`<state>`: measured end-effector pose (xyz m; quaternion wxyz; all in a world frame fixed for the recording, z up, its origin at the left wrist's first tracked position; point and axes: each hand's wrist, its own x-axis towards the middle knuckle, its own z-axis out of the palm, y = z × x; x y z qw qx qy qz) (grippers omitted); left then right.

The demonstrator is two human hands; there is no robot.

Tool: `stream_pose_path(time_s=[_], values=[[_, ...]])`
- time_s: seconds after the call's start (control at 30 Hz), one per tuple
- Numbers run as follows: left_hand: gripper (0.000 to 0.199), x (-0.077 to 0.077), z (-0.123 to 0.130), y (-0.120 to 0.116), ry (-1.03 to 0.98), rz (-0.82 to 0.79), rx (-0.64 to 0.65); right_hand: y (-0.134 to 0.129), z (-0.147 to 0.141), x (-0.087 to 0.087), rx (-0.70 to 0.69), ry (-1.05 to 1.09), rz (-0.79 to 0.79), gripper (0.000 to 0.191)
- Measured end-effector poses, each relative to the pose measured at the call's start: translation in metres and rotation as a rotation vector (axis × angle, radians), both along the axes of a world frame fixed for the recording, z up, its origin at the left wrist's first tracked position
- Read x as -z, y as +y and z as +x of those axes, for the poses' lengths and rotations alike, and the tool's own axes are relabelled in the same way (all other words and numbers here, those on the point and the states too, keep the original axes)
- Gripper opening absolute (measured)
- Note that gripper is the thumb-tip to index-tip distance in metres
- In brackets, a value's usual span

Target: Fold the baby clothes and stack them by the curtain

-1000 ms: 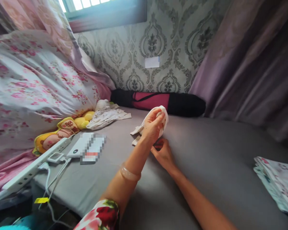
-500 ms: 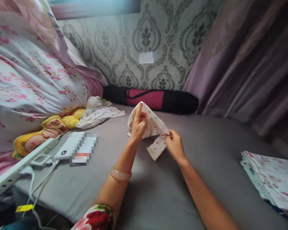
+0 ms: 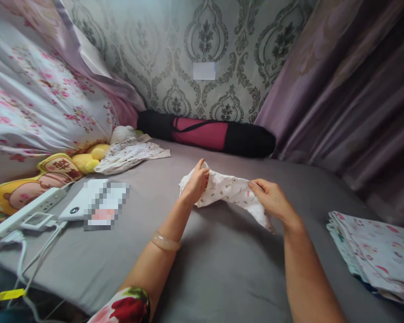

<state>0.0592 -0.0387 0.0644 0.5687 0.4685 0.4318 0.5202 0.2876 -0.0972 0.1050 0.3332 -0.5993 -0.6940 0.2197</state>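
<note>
A small white garment (image 3: 227,187) with a scattered print is stretched between my two hands, a little above the bed. My left hand (image 3: 198,181) is closed on its left part, index finger pointing up, and a bunched fold sits behind the knuckles. With thumb and fingers pinched, my right hand (image 3: 267,195) grips the garment's upper edge farther right. From there a loose end droops toward the sheet. Which part of the garment each hand holds, I cannot tell.
Folded printed cloths (image 3: 377,251) lie at the right. At the left are another printed garment (image 3: 131,154), yellow plush toys (image 3: 87,159), a white device (image 3: 84,199) and a power strip (image 3: 27,217) with cables. A black-and-pink long bag (image 3: 200,133) rests against the wall.
My right hand has moved right and pulled the garment out sideways, so its peaked shape has flattened. My left hand has come down slightly, still holding on. The view has shifted a little.
</note>
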Motion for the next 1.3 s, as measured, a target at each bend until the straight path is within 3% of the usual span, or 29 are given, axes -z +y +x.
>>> stream_pose_path(time_s=[0.1,0.27,0.47,0.57,0.67,0.73,0.9,1.07,1.23,1.3], values=[[0.085,-0.001,0.002,-0.006,-0.104,0.005,0.042,0.002,0.011,0.003,-0.093,-0.022,-0.078,0.035],[0.084,-0.003,0.006,-0.012,-0.088,0.112,0.095,0.003,0.032,0.009,-0.222,-0.095,-0.236,0.035],[0.08,0.012,0.016,-0.011,0.012,0.259,0.139,0.009,0.05,0.028,-0.222,-0.375,-0.493,0.022],[0.071,0.017,0.023,-0.012,0.121,0.327,0.118,0.01,0.039,0.028,-0.148,-0.377,-0.344,0.021],[0.062,0.015,0.028,-0.017,0.22,0.402,0.135,0.011,0.014,0.025,-0.078,-0.177,-0.025,0.031],[0.057,0.01,0.03,-0.02,0.279,0.476,0.153,0.011,-0.006,0.025,-0.088,-0.036,0.083,0.035],[0.057,0.001,0.029,-0.026,0.472,0.658,0.146,0.013,-0.038,0.032,-0.153,0.079,0.131,0.035],[0.059,-0.005,0.022,-0.023,0.517,0.64,0.094,0.016,-0.04,0.041,-0.088,0.101,0.167,0.033],[0.025,-0.025,-0.016,-0.018,0.66,0.541,-0.008,0.018,-0.036,0.045,-0.047,0.089,0.163,0.035],[0.015,-0.033,-0.036,-0.018,0.791,0.489,0.024,0.018,-0.037,0.047,-0.026,0.093,0.174,0.038]])
